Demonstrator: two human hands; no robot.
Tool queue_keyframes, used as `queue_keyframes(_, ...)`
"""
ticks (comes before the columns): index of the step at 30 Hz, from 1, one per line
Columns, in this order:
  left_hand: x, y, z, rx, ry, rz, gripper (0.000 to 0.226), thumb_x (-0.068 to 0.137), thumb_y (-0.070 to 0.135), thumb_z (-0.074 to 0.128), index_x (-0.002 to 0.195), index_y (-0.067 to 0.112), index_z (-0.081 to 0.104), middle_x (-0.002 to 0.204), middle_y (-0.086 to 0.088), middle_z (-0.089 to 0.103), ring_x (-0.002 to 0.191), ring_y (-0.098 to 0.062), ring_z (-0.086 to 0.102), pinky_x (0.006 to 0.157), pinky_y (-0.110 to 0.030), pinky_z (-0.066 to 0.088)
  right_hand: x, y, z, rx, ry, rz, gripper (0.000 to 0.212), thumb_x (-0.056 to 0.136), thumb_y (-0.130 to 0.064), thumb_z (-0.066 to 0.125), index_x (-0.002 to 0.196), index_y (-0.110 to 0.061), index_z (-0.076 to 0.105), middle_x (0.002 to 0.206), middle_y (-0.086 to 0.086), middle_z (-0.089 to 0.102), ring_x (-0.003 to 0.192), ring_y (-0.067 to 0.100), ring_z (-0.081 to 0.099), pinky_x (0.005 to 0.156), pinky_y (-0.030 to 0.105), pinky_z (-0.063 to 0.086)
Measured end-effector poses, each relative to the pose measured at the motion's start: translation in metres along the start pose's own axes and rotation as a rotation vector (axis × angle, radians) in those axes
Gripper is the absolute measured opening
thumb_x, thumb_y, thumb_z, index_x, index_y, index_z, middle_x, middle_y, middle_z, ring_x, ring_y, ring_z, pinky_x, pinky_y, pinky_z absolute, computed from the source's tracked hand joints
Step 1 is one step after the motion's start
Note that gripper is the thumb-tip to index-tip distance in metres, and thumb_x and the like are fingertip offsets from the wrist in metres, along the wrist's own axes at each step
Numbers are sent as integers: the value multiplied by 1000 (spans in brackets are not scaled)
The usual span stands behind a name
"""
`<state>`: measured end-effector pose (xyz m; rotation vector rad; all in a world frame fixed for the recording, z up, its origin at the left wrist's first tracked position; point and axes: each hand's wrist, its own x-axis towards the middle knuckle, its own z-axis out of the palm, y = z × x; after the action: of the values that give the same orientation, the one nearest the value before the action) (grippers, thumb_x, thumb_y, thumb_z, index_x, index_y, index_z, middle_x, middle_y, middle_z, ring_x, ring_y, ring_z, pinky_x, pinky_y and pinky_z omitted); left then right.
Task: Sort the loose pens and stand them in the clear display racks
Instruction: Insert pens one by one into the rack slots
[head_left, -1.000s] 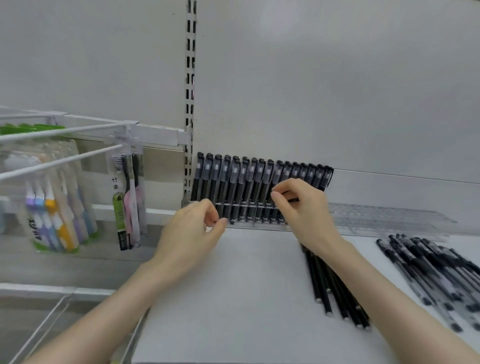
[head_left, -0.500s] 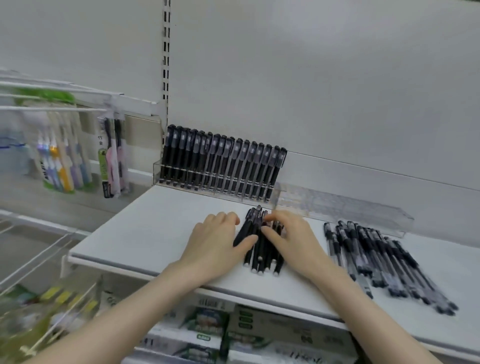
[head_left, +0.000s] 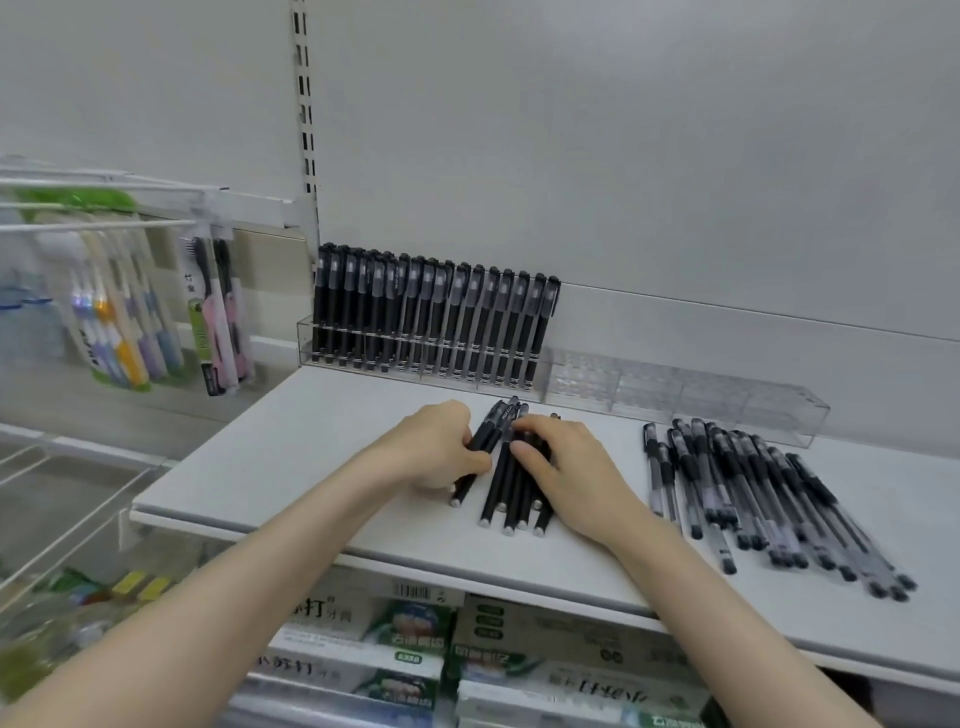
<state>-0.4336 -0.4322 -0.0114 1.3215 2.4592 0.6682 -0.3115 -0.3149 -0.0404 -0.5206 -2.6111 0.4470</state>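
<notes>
Near the front edge of the shelf (head_left: 311, 457), both hands are down on the loose black pens (head_left: 511, 499). The left hand (head_left: 439, 449) has its fingers curled round one pen (head_left: 488, 428) at the bundle's left side, angling it away from the others. It may hold a second pen beneath; I cannot tell. The right hand (head_left: 563, 467) lies over the rest, fingers bent across the barrels and thumb tucked against them, pinching the bundle together. None of the pens looks lifted clear of the shelf.

A second ago both hands were up at the back edge, the right one seating a pen at the end of the row. Half a second ago they had dropped flat onto this bundle. So one placement is finished and the next pick has begun, and the flat press has turned into a grip.

Behind the hands, along the back edge, the filled rack (head_left: 306, 338) holds a tight row of black pens standing upright. Just to its right the empty rack (head_left: 675, 395) has no pens in it. That is probably where the next ones go, since the first rack looks full.

Towards the right end of the shelf, well apart from the hands, lies a heap of clear-barrelled pens (head_left: 753, 493), untouched and still to be sorted. Toothbrush packs (head_left: 119, 322) hang off to the left
</notes>
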Motion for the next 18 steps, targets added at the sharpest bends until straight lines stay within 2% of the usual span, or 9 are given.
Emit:
queue_keyframes(2, 0, 0, -3, 12, -23, 7, 29, 85, 24, 61, 61, 10, 52, 52, -1, 44, 56, -21, 42, 54, -30, 33, -1, -1, 0, -7, -1, 4, 30, 98, -31, 45, 124, -19, 55, 121, 0, 61, 114, 23, 49, 97, 36, 36)
queue_keyframes(4, 0, -3, -6, -9, -28, 15, 33, 86, 27, 62, 60, 10, 50, 51, -1, 36, 51, -19, 32, 49, -29, 25, -1, -1, -1, 0, 5, -2, 29, 98, -30, 45, 123, -19, 56, 120, 0, 62, 113, 24, 49, 96, 36, 37)
queue_keyframes(10, -12, -7, -9, -133, 4, 38, 26, 96, 24, 48, 77, 8, 55, 57, -3, 43, 50, -16, 36, 46, -25, 27, -4, -7, -7, 77, 47, -12, 26, 98, -28, 48, 119, -18, 59, 114, -2, 62, 108, 20, 52, 92, 33, 38)
queue_keyframes(13, -25, -9, -8, -393, 102, 47, 19, 99, 21, 42, 89, 9, 53, 67, 1, 49, 52, -11, 42, 47, -22, 33, -5, -18, -16, 327, 101, 21, 28, 95, -27, 55, 121, -18, 57, 113, -8, 61, 103, 8, 54, 87, 20, 39)
queue_keyframes(16, -41, -11, -8, -705, 78, 140, 13, 100, 19, 40, 99, 11, 51, 69, 0, 55, 52, -12, 49, 49, -24, 40, 2, -37, -22, 665, 82, 43, 28, 92, -28, 60, 119, -23, 52, 111, -7, 66, 100, 5, 62, 90, 24, 49)
queue_keyframes(18, -46, -15, -12, -750, 62, 214, 11, 99, 20, 43, 100, 13, 52, 66, 0, 56, 51, -14, 48, 49, -28, 39, 10, -51, -26, 818, 112, 49, 22, 90, -24, 63, 110, -19, 55, 99, -1, 70, 88, 8, 67, 81, 24, 53)
